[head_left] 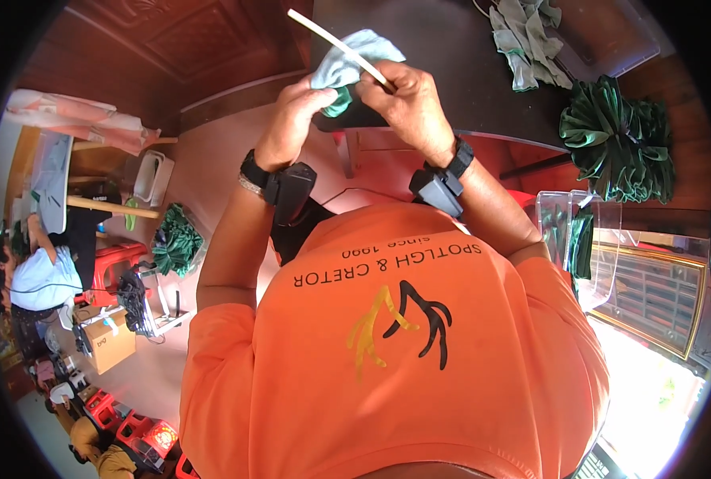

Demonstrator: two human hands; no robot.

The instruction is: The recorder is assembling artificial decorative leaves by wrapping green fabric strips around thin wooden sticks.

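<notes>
My left hand [292, 116] is closed on a piece of cloth [346, 62], pale blue-green above with a darker green fold below the fingers. In my right hand [410, 100], a slim cream-white stick [323, 33] is gripped near its lower end. The stick slants up to the left across the front of the cloth. Both hands are close together over the near part of a dark tabletop [451, 64]. Whether the right fingertips also touch the cloth is hard to make out.
A gathered dark green cloth bundle [617, 140] and pale grey-green cloth pieces [527, 44] lie at the right. Below them stands a clear plastic box [607, 255] with green cloth. Far left, a person in light blue [46, 275] sits near red stools [116, 267] and a cardboard box [108, 339].
</notes>
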